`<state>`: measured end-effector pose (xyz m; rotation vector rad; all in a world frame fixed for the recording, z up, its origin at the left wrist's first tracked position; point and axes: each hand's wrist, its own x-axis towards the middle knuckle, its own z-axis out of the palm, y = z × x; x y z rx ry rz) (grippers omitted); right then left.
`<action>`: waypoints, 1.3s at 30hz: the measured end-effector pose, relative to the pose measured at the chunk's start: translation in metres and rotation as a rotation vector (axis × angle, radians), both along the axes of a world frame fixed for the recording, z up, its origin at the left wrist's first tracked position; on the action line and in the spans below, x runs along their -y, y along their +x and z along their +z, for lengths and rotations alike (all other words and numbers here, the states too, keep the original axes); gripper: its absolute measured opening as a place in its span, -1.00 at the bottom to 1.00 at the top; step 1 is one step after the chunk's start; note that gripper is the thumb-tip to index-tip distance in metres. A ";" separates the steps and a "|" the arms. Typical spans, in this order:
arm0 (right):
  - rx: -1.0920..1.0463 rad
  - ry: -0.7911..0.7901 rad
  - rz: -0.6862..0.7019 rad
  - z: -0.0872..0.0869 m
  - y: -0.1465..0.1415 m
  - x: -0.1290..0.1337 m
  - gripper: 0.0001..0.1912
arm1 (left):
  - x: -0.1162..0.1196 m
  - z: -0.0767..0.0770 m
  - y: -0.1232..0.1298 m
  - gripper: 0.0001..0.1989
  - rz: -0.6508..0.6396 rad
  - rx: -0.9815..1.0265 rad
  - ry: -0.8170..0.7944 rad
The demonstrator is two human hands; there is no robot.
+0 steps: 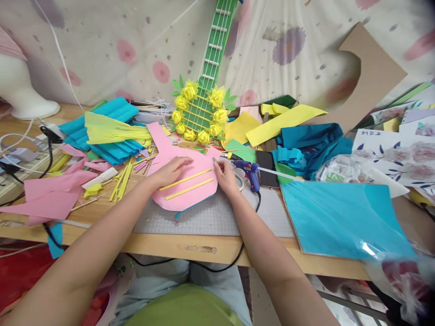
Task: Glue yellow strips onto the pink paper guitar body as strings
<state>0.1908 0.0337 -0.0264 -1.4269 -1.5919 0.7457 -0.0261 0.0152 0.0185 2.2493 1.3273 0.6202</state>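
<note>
A pink paper cutout [185, 195] with a rounded body and two yellow strips [189, 189] glued or laid across it rests on the grey cutting mat [204, 222]. A bit of blue paper shows under its lower edge. My left hand [173, 170] lies flat on its upper left part, fingers stretched out. At the cutout's right edge, my right hand [224, 174] has its fingers bent and closed on the border. Just right of that hand lies a blue glue gun [250, 173] with a white glue stick [280, 174] in its back.
A green guitar-shaped piece [213, 63] with yellow paper roses stands behind. Blue crepe paper [118, 151], pink scraps [50, 194] and yellow strips [125, 179] lie left. A phone [267, 167] and a turquoise sheet [343, 217] are right. A black cord crosses the table's front edge.
</note>
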 end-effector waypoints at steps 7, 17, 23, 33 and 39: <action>-0.010 -0.070 -0.004 0.003 -0.002 -0.001 -0.65 | -0.007 0.003 -0.003 -0.56 -0.043 -0.143 0.100; 0.023 -0.055 0.037 -0.001 0.000 -0.005 -0.64 | -0.003 -0.006 0.003 -0.45 -0.004 -0.374 0.176; 0.006 -0.048 0.055 -0.001 0.000 -0.003 -0.61 | 0.003 -0.005 0.004 -0.47 0.008 -0.349 0.211; -0.006 -0.051 0.029 0.003 0.000 0.002 -0.58 | 0.004 -0.011 0.002 -0.47 0.010 -0.348 0.239; -0.057 -0.048 0.048 0.004 0.004 0.004 -0.63 | 0.003 -0.013 0.004 -0.44 0.137 -0.261 0.175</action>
